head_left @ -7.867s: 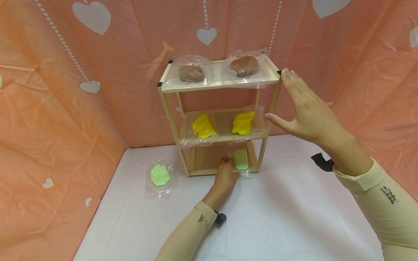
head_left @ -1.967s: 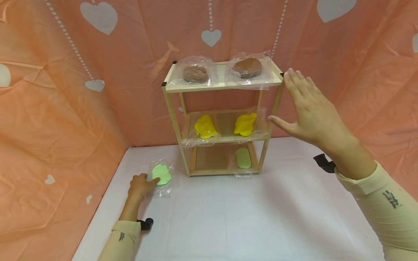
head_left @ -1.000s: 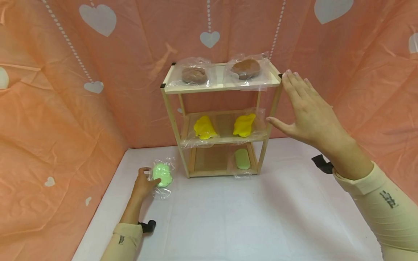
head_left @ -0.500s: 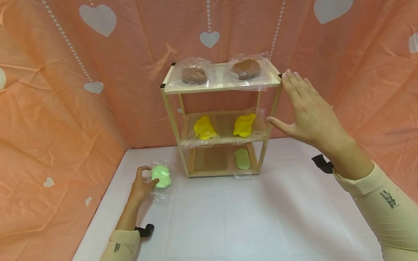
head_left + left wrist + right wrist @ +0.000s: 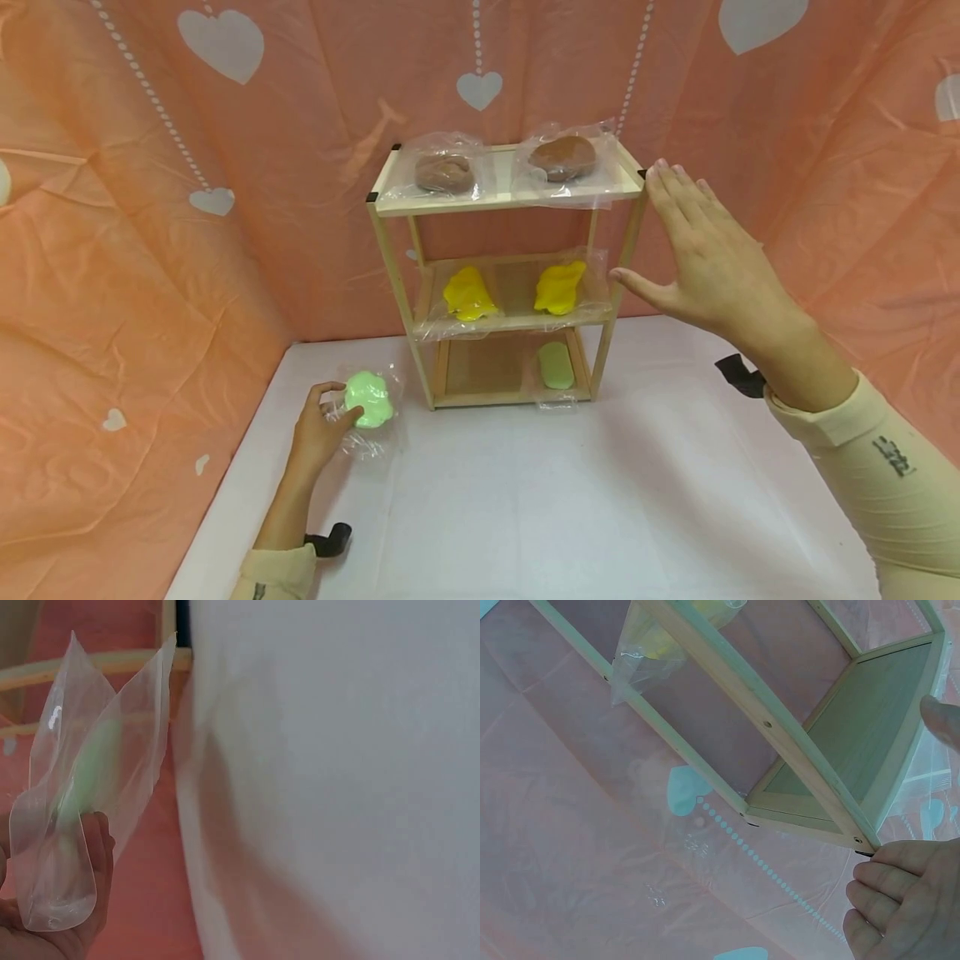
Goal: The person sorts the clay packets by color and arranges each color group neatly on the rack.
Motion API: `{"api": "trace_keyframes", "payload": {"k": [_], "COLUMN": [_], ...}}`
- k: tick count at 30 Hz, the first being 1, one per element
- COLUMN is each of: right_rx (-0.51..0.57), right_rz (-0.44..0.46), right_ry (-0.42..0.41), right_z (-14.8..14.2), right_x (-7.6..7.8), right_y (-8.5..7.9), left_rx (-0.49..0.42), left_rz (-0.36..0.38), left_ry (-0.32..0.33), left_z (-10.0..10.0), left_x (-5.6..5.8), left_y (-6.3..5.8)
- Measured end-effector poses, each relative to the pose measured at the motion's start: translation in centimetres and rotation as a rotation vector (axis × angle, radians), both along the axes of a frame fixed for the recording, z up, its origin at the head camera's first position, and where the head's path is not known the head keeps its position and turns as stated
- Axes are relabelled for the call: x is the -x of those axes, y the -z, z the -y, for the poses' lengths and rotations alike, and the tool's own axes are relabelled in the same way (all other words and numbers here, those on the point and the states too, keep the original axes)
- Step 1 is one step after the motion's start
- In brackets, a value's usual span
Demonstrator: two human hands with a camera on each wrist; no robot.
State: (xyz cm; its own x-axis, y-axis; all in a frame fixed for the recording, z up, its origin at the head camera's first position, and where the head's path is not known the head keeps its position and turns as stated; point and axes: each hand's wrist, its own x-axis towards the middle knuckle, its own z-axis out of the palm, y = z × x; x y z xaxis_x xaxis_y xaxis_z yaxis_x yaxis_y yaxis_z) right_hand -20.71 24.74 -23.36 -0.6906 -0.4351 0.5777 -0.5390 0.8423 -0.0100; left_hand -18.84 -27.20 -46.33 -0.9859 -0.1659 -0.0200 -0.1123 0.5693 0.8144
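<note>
My left hand (image 5: 318, 429) pinches a clear plastic bag of light green clay (image 5: 367, 402) at its left side, thumb in front and fingers behind. In the left wrist view the bag (image 5: 86, 776) stands up from the hand, above the white tabletop. My right hand (image 5: 712, 254) has straight fingers and a spread thumb, its fingertips right at the top right corner of a small wooden three-tier shelf (image 5: 450, 207). The right wrist view shows the fingers (image 5: 889, 889) beside that corner.
Two bagged brown lumps, left (image 5: 444, 173) and right (image 5: 562, 158), lie on the top tier. Bagged yellow pieces (image 5: 468, 293) lie on the middle one. A bagged pale green piece (image 5: 556, 365) is on the bottom tier's right. A pink curtain (image 5: 322, 250) hangs behind the white table (image 5: 540, 492).
My left hand has gone from the bottom tier to the bag of light green clay at the left, gripped it and raised it. My right hand stays at the shelf corner.
</note>
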Motion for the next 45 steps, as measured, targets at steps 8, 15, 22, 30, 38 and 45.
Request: {"api": "trace_keyframes", "payload": {"k": [8,15,22,30,38,45], "right_rx": [-0.003,-0.002,-0.005,-0.012,-0.018,-0.017], "right_rz": [0.009,-0.001,0.002,0.002,0.011,0.015], "right_ry": [0.007,-0.001,0.002,0.007,0.014,0.016], "right_z": [0.0,0.1,0.1,0.1,0.0,0.0], "right_x": [0.0,0.0,0.0,0.0,-0.2,-0.3], "right_y": [-0.2,-0.4,-0.6,-0.6,-0.4,-0.2], "left_rx": [-0.014,-0.011,0.017,0.004,-0.044,-0.052], "left_rz": [-0.026,-0.019,-0.043,-0.05,-0.034,-0.045], "left_ry": [0.03,0.061,0.094,0.188,0.242,0.308], "left_z": [-1.0,-1.4,-1.5,-2.3,-3.6,-4.4], "left_x": [-1.5,-3.0,-4.1,-5.3,-5.6,-5.5], "left_y": [-1.7,-2.9,-4.1,-5.2,-5.6,-5.6]}}
